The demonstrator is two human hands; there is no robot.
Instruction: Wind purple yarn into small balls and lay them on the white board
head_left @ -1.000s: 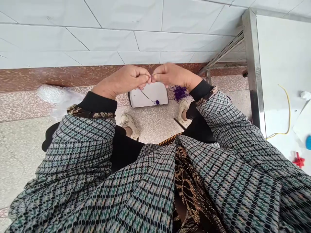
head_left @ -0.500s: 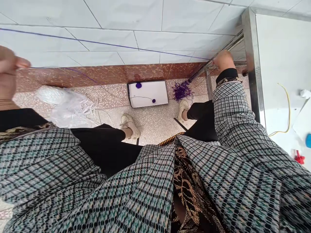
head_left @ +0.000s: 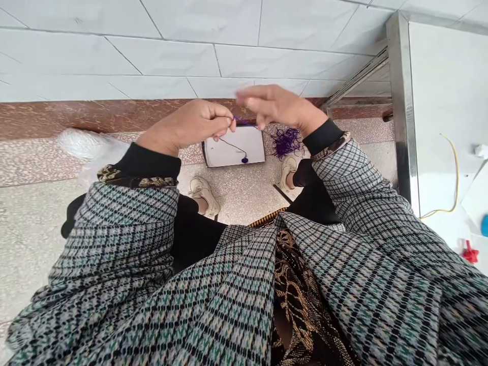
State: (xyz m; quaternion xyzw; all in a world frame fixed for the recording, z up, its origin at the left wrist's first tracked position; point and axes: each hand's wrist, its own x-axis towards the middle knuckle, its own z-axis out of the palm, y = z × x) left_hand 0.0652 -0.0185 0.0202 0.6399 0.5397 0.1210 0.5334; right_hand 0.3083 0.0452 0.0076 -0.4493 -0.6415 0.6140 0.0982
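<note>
Above the left end of the box [head_left: 229, 156], my left hand [head_left: 200, 122] pinches purple yarn [head_left: 245, 122]; near its right end, my right hand [head_left: 281, 107] spreads loosely. I'd keep tension gentle.

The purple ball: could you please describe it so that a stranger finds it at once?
Between tiled wall and pale shoes is a white, dark-edged tray. On it, near the lower edge, lies the purple ball, trailing a thin thread. It is compact, unlike the loose purple strands beside the tray.
</note>
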